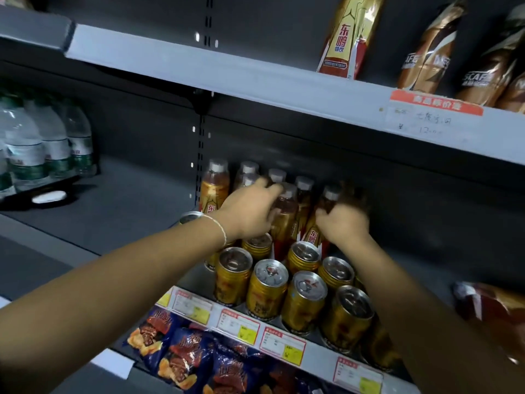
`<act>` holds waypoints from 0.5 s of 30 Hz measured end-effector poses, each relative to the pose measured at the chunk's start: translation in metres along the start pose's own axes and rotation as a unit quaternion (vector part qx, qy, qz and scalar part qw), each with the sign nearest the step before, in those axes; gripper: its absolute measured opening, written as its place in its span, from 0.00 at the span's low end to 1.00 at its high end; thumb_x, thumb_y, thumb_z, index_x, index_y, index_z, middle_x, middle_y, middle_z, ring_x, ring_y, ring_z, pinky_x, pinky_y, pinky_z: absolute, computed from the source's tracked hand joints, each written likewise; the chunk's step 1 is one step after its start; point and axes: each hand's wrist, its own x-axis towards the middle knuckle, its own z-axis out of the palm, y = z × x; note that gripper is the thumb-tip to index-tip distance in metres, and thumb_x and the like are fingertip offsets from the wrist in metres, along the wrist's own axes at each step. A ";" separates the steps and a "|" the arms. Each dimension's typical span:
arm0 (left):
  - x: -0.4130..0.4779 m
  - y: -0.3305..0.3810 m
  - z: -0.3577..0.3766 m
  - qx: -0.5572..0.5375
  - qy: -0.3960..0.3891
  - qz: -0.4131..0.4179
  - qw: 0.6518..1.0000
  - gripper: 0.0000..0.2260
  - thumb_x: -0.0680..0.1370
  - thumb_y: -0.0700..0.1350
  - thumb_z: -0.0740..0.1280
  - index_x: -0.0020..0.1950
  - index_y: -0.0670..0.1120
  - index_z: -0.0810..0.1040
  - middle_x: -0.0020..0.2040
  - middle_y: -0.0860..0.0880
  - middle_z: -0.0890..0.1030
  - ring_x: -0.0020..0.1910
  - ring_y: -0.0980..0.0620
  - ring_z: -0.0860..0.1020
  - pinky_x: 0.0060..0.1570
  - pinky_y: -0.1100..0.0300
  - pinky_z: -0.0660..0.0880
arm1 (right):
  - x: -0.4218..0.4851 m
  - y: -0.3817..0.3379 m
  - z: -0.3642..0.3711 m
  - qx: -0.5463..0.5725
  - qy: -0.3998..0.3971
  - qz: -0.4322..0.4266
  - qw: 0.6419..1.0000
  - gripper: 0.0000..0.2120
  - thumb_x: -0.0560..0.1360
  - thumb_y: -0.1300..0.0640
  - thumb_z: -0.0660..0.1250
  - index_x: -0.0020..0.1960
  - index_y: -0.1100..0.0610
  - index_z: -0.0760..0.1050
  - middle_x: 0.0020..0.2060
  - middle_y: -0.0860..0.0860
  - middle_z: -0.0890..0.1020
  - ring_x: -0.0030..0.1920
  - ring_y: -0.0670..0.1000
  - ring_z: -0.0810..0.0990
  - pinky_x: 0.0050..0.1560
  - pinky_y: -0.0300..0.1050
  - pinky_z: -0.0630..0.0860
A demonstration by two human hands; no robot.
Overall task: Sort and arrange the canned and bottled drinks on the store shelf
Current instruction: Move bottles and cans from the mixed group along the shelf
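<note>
Several gold-labelled bottles with grey caps stand at the back of the middle shelf (136,206), and several gold cans (267,288) stand in front of them. My left hand (250,211) grips one amber bottle (285,220) near its neck. To its right, my right hand (345,223) curls round another bottle (326,203) at the right end of the group. Both forearms reach in over the cans.
Water bottles (48,140) stand at the far left of the shelf. The upper shelf (255,78) carries a gold bottle (349,35) and brown coffee bottles (426,52). Blue snack bags (181,354) fill the lower shelf. Price tags (284,341) line the edge.
</note>
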 end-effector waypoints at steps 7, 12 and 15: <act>-0.044 -0.023 -0.009 0.002 -0.181 -0.004 0.983 0.08 0.79 0.47 0.61 0.40 0.52 0.73 0.38 0.52 0.75 0.41 0.48 0.76 0.39 0.55 0.73 | -0.070 -0.043 -0.008 0.092 -0.245 -0.166 0.951 0.02 0.77 0.54 0.70 0.49 0.47 0.80 0.40 0.41 0.80 0.41 0.41 0.80 0.41 0.34 0.78; -0.065 -0.029 0.004 -0.040 -0.279 0.008 0.959 0.12 0.80 0.53 0.57 0.59 0.50 0.74 0.55 0.47 0.78 0.51 0.47 0.76 0.50 0.53 0.75 | -0.099 -0.053 -0.001 -0.046 -0.346 -0.194 0.917 0.23 0.74 0.36 0.67 0.63 0.47 0.75 0.56 0.47 0.79 0.61 0.51 0.78 0.57 0.47 0.77; -0.071 -0.033 0.009 -0.063 -0.275 0.011 0.959 0.15 0.81 0.55 0.56 0.64 0.50 0.71 0.58 0.46 0.77 0.50 0.48 0.75 0.45 0.55 0.72 | -0.108 -0.056 0.000 -0.091 -0.352 -0.196 0.911 0.34 0.72 0.38 0.71 0.72 0.52 0.69 0.67 0.50 0.75 0.64 0.52 0.75 0.61 0.45 0.74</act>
